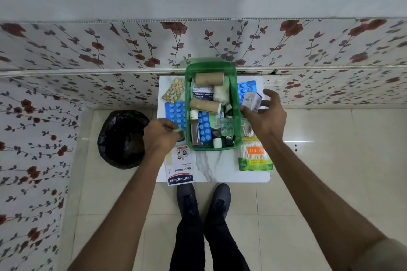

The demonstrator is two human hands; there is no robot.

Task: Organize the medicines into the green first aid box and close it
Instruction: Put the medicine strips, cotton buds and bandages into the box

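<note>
Looking straight down from head height, the single view shows a small white marble-patterned table (211, 167) with a green first aid box (237, 116) at its centre, a translucent plastic rectangle with rounded corners, lid off. Inside lie two brown cardboard-coloured rolls (209, 79), a white gauze bundle (221, 93), a box printed "medicated dressing", a blue blister strip (204, 126) and several small bottles.

At 9 o'clock from the box, a larger blue blister sheet (175, 112) lies flat on the table, and at 10 o'clock a clear packet of tan tablets (174, 90). At 7 o'clock a white Hansaplast packet (179, 167) overhangs the table's near edge. At 4 o'clock sits a green bag of cotton swabs (254, 156), and at 2 o'clock another blue blister sheet (246, 88).

The left hand (161, 135) is curled knuckles-up just beside the box's left wall, its fingers closed on something small and pale that cannot be identified. The right hand (267, 116) hovers at the box's right rim, thumb and fingers gripping a small white carton (253, 101) tilted in the air.

Below are glossy cream floor tiles, a black-lined bin (123, 138) at 9 o'clock from the table, two dark shoes, and walls papered with red roses.
</note>
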